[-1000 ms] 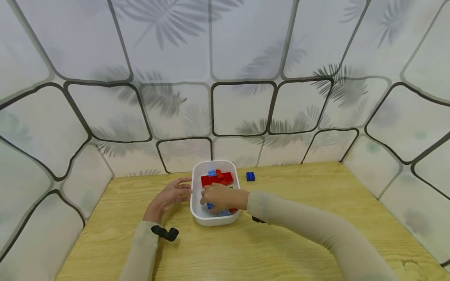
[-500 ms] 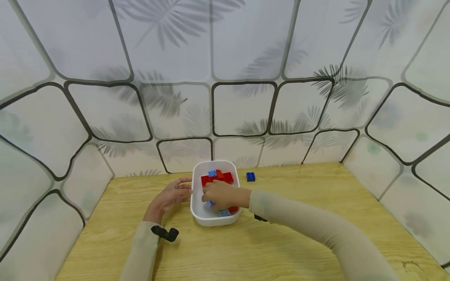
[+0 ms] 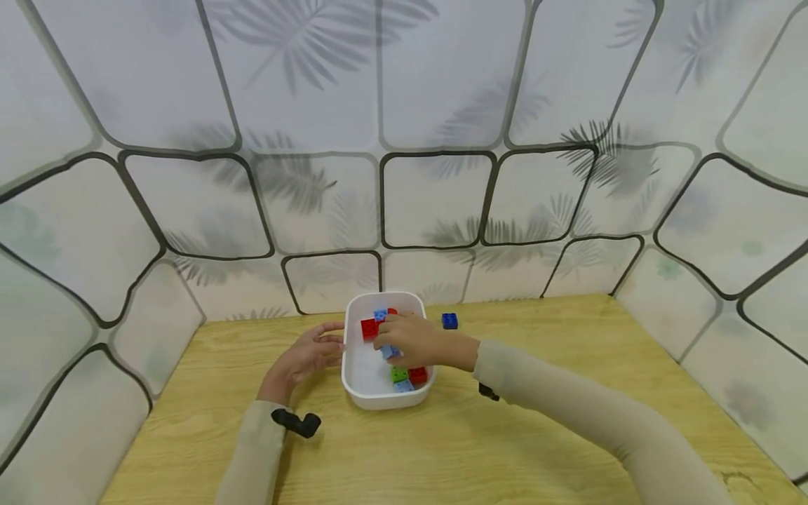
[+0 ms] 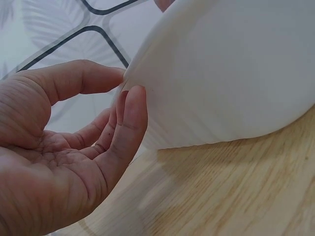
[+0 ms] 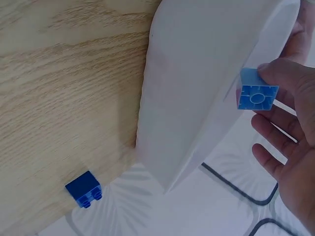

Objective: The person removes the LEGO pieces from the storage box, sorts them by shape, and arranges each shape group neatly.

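Observation:
My right hand [image 3: 413, 341] is over the white plastic bin [image 3: 386, 403], its thumb and finger pinching a light blue building brick [image 5: 257, 91]. In the right wrist view the brick's hollow underside shows above the bin's rim. Inside the bin lie a red brick [image 3: 369, 329], a green brick [image 3: 399, 374], another red brick [image 3: 418, 376] and a light blue brick [image 3: 402, 386]; my right hand hides part of the pile. My left hand [image 3: 309, 356] is at the bin's left side, fingers loosely bent, with thumb and fingertips right at its wall in the left wrist view.
A dark blue brick [image 3: 449, 321] sits on the wooden table [image 3: 404, 456], to the right of the bin near the back edge. Patterned fabric walls [image 3: 435, 196] with leaf prints enclose the table behind and at both sides.
My right hand has risen from the bin's contents and shifted right with the light blue brick, uncovering the green brick. The left hand has stayed in place.

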A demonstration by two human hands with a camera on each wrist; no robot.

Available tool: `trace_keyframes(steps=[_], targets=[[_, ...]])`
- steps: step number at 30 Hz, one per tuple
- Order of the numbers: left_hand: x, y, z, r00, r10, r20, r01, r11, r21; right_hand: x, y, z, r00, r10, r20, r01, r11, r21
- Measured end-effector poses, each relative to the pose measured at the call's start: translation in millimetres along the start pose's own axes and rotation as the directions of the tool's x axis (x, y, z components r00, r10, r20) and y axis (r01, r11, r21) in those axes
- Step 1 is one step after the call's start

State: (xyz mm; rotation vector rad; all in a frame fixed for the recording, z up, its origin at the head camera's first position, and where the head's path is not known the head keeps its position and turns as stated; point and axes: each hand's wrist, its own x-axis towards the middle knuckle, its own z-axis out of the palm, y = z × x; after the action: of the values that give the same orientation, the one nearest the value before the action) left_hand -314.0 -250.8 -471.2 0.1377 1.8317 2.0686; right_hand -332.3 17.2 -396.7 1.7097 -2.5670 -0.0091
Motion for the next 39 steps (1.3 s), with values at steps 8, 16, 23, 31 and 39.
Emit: trace_keyframes(steps=[8, 16, 23, 31, 39], targets=[[-0.7, -1.0, 1.2, 1.000, 0.007, -0.005, -0.007, 1.000, 0.006, -41.0, 28.4, 1.2, 0.939, -0.007, -0.344, 0.019, 0.999, 0.034], [-1.3, -1.3, 0.6, 0.999, -0.001, -0.036, 0.003, 0.999, 0.044, -90.6, 68.0, 19.1, 0.866, 0.204, -0.457, -0.142, 0.976, 0.168], [-1.6, -2.9, 4.5, 0.999, 0.000, -0.049, 0.002, 0.999, 0.047, -122.6, 91.7, 44.1, 0.807, 0.344, -0.479, -0.238, 0.933, 0.270], [-4.8, -5.7, 2.8, 0.999, 0.005, -0.035, -0.004, 0.999, 0.046, -130.8, 103.1, 63.6, 0.806, 0.437, -0.399, -0.318, 0.888, 0.331], [-3.8, -3.5, 4.4, 1.000, 0.015, -0.027, -0.014, 0.999, 0.045, -128.1, 113.0, 80.0, 0.824, 0.442, -0.353, -0.318, 0.878, 0.357]])
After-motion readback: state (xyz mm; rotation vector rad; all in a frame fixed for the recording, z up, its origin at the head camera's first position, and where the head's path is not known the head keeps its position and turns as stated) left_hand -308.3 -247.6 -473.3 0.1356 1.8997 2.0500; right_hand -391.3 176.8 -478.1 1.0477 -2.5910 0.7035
